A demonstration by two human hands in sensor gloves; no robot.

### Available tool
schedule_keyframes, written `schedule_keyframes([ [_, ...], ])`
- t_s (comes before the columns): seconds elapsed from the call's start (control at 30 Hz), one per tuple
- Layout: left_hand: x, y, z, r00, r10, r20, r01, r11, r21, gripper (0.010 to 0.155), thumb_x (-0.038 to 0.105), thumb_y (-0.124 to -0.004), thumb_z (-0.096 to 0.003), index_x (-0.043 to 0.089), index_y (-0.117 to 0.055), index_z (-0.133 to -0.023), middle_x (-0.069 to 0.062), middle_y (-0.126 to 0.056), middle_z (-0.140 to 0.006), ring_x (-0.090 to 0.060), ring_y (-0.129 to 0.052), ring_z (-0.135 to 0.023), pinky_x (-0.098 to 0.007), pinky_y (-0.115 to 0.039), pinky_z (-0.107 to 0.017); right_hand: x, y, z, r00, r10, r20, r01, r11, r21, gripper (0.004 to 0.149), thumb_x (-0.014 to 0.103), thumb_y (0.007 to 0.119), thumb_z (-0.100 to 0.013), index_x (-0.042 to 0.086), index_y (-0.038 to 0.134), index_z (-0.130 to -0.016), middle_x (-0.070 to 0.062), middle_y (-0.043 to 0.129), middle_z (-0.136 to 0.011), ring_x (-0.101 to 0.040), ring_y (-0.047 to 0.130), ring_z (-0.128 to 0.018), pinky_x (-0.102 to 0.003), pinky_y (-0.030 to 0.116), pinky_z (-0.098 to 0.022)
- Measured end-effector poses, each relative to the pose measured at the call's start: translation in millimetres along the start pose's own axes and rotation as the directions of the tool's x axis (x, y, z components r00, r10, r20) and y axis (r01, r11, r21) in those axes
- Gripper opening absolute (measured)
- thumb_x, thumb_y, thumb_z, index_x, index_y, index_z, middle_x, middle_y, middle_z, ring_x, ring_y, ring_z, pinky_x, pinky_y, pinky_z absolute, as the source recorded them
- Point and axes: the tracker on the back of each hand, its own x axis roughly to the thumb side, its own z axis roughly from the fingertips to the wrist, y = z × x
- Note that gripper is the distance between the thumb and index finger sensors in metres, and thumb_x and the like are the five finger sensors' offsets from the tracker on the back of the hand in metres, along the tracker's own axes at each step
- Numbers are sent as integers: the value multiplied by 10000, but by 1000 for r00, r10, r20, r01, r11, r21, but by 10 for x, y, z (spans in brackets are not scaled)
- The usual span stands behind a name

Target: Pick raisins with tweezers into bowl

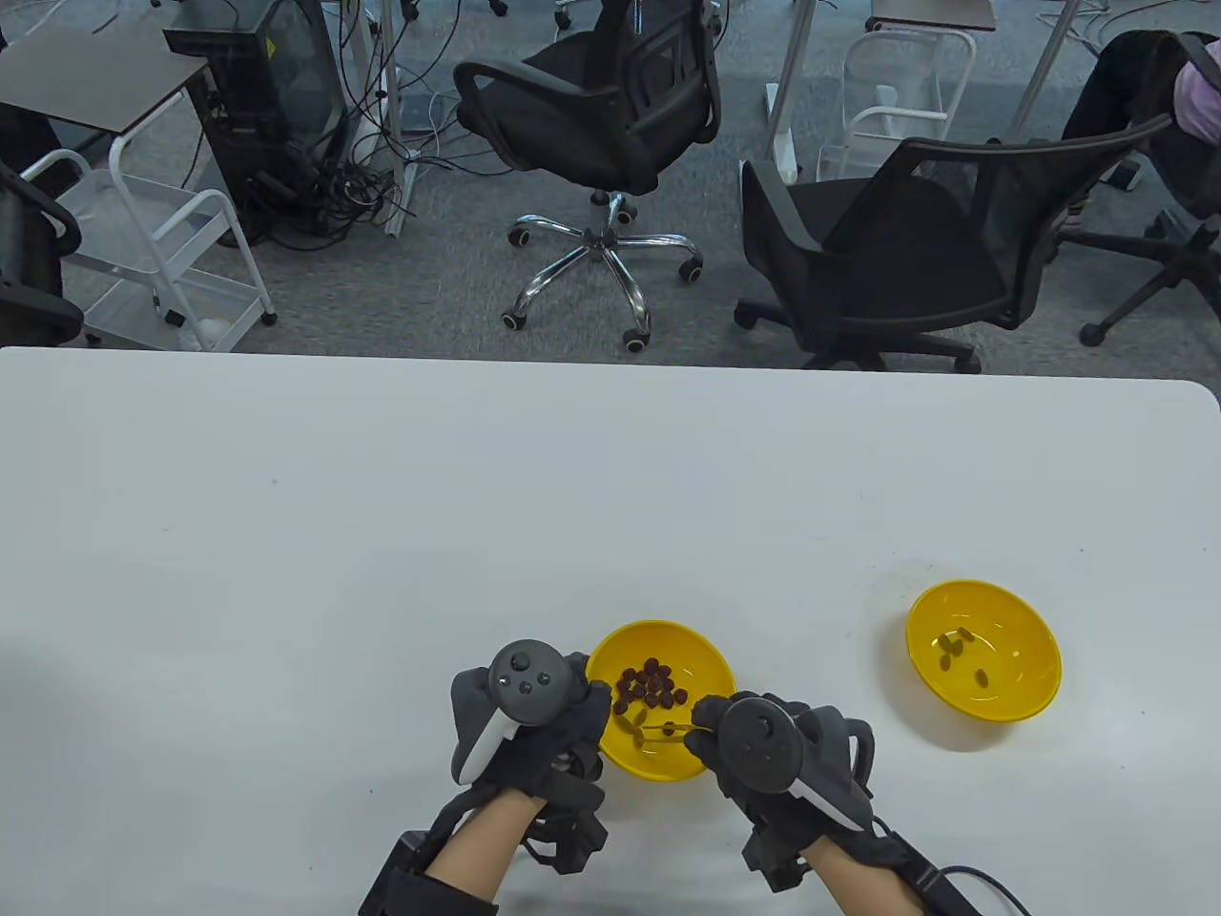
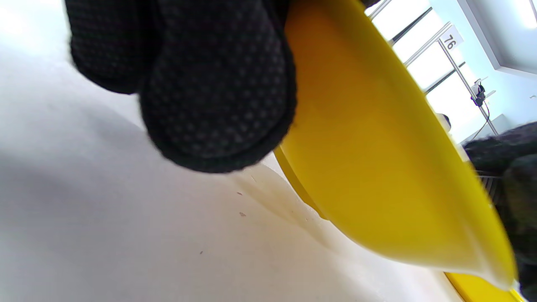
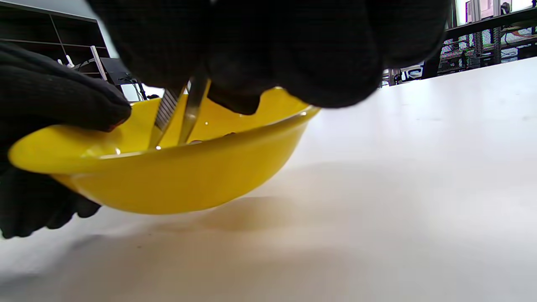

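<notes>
Two yellow bowls on white table [image 1: 382,534]. Near bowl [image 1: 701,658], between the hands at near edge, holds a cluster of dark raisins [image 1: 651,683] toward its far side. Second bowl [image 1: 1035,658], off to the right & well apart, has only a few raisins [image 1: 957,646] in it, so prob. the target; most of the job left.

Left hand [image 1: 529,720] wrapped against near bowl's left rim, fingers [image 2: 218,92] pressed on outer wall in left wrist view. Likely there to steady the bowl so it won't slide or tip when tweezers poke in. Bowl looks tilted in the wrist views, though camera angle may account for that.

Right hand [image 1: 773,749] closed in a pinch on tweezers [image 1: 668,730], which run leftward from the fingertips into the bowl's near half. In right wrist view the two blades [image 3: 180,113] drop past the rim w/ a gap between them; tips hidden behind rim. Can't tell if a raisin is caught yet. Tips sit a bit nearer than the main cluster.

Judgement: mid-pick, lining up on one raisin. Next: close blades, lift clear of rim, carry right to second bowl. Risk: raisin slipping out en route, or several stuck together.
</notes>
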Motion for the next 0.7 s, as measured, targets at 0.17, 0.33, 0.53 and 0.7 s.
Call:
schedule_keyframes([
  [0.17,4,-4,-3,1000,-2,1,2,1000,1,551,309,-578,-568,-71,-544,-965,-143,-1027,-524,-93,-1086,-222,-433,-878,-402,13,8,4,1000,12,6,-12,1000,-10,441,358,842,-403,96,963,-737,-17,934,-534,-169,971,-350,-533,749,-506],
  [0.33,5,-7,-5,1000,-6,0,6,1000,0,552,308,-579,-567,-74,-546,-964,-145,-1027,-523,-94,-1086,-220,-435,-878,-400,35,20,7,1000,24,21,-23,999,-22,430,347,840,-405,91,961,-730,-24,929,-534,-170,968,-358,-537,744,-511],
  [0.53,4,-7,-5,1000,0,0,0,1000,-1,551,308,-579,-567,-72,-544,-965,-144,-1027,-524,-94,-1085,-221,-434,-878,-401,30,21,8,999,23,30,-21,999,-45,419,332,835,-408,90,962,-725,-30,925,-534,-178,963,-361,-538,739,-517],
  [0.7,3,-4,-5,1000,3,-1,-3,1000,0,551,308,-578,-567,-72,-545,-965,-143,-1027,-524,-93,-1085,-222,-433,-878,-402,26,21,11,999,21,27,-20,999,-40,430,343,838,-407,91,957,-735,-23,925,-538,-173,965,-364,-536,740,-517],
])
